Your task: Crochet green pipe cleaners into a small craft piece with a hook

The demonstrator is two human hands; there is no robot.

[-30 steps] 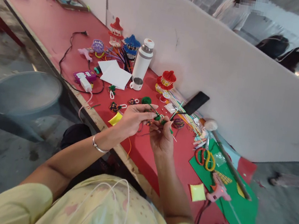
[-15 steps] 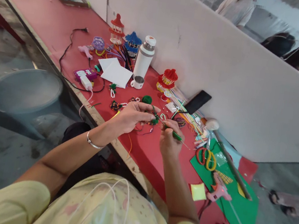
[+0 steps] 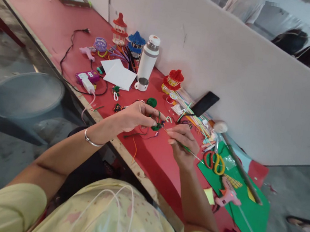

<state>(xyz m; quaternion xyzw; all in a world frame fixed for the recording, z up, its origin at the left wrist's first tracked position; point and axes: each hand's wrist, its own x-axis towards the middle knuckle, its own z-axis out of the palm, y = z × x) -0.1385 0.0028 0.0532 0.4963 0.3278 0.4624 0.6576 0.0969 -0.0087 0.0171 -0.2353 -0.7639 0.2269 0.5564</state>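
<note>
My left hand (image 3: 140, 116) pinches a small piece of dark green crochet work (image 3: 156, 126), with green yarn running up over the index finger. In my right hand (image 3: 182, 144) is a crochet hook (image 3: 186, 148) with a green handle, held between thumb and fingers. Its tip meets the green piece, and its thin metal end points back to the lower right. Just beyond my left hand lies a ball of green yarn (image 3: 151, 102). Beaded cords with white beads (image 3: 115, 95) rest to the left of it.
A white thermos (image 3: 149, 58) and its cup (image 3: 141, 84) stand by the partition. Around them are paper sheets (image 3: 120, 75) and small pavilion models (image 3: 173, 80). Scissors (image 3: 215, 162) and a pink glue gun (image 3: 227, 194) lie on a green sheet (image 3: 256, 222). A phone (image 3: 206, 103) leans farther back.
My right hand has turned and shifted slightly right, its fingers straighter along the hook. My left hand stays near the same spot with the green piece. Feet at the far right have moved.
</note>
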